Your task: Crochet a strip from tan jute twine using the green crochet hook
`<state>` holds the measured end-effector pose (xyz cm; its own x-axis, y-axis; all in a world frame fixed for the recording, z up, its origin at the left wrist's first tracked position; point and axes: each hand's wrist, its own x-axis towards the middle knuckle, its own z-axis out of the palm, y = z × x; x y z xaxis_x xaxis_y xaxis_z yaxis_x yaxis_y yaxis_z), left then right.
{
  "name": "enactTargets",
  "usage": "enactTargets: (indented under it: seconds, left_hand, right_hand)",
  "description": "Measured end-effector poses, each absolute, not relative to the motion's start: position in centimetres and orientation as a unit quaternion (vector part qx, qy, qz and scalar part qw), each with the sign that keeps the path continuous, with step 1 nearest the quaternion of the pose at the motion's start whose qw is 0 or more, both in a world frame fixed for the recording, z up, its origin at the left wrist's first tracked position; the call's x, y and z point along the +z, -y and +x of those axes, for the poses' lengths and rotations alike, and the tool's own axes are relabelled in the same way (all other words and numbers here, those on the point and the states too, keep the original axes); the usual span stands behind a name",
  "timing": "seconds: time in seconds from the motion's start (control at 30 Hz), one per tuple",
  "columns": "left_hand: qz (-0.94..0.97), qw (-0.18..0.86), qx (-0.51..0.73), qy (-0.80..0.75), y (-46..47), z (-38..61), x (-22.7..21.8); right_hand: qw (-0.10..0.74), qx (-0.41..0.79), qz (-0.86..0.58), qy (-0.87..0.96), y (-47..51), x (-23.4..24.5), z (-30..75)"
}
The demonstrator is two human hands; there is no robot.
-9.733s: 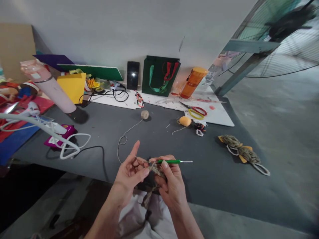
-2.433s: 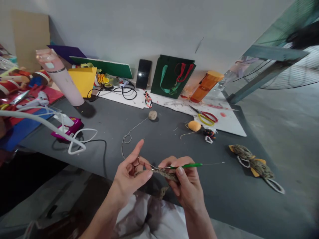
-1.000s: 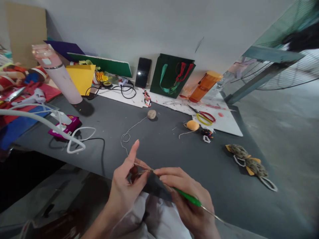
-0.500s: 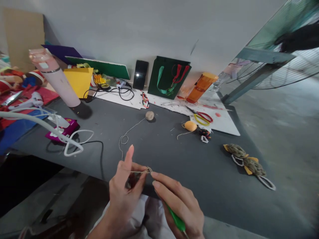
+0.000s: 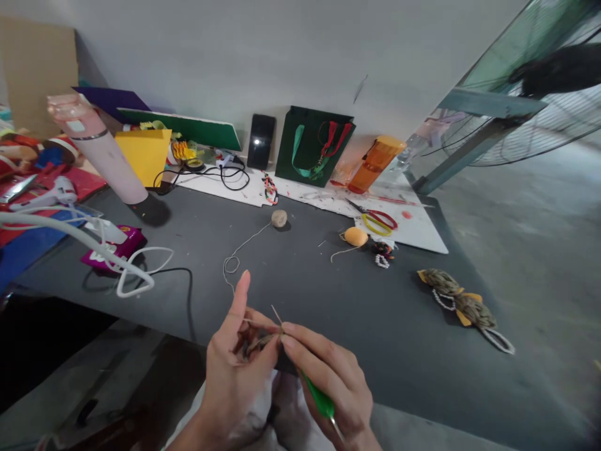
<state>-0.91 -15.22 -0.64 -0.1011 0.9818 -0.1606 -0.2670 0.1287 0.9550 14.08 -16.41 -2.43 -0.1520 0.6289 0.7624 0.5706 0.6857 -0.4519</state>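
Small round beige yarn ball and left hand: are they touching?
Apart: the head view shows grey tabletop, crossed by thread, between yarn ball and left hand.

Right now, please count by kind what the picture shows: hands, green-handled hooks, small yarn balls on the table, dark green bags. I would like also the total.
Hands: 2 (left hand, right hand)
Green-handled hook: 1
Yarn balls: 2 (beige ball, orange ball)
Dark green bag: 1
Total: 6

No lettering can be read anywhere; the glossy magenta plastic packet [image 5: 128, 244] bears white and yellow marks, too blurred to make out as words, numbers or a brand.
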Motion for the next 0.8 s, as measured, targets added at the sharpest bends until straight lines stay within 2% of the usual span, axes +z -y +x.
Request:
enactTargets:
  seconds: [0.17,0.27,0.5,0.7,0.8]
  left_hand:
    - [0.236,0.746,0.489,-0.385,14.1,-1.5,-0.9]
    - [0.176,0.814,0.431,-0.348,13.6,-1.7,-1.0]
    - [0.189,0.797,0.439,-0.368,13.2,-1.8,-0.9]
    - [0.201,0.800,0.447,-0.346,13.1,-2.2,-0.4]
    - [0.208,0.799,0.459,-0.330,13.5,-2.0,-0.3]
  right_hand:
    - [0.586,0.111,-0.399,0.696,15.9,-1.9,13.3]
    - [0.594,0.156,-0.416,0.670,16.0,-2.0,13.1]
    - [0.615,0.215,-0.496,0.575,17.0,-2.3,13.2]
    - [0.637,0.486,-0.422,0.424,16.3,-1.7,12.8]
    - [0.647,0.515,-0.408,0.387,15.9,-2.2,12.2]
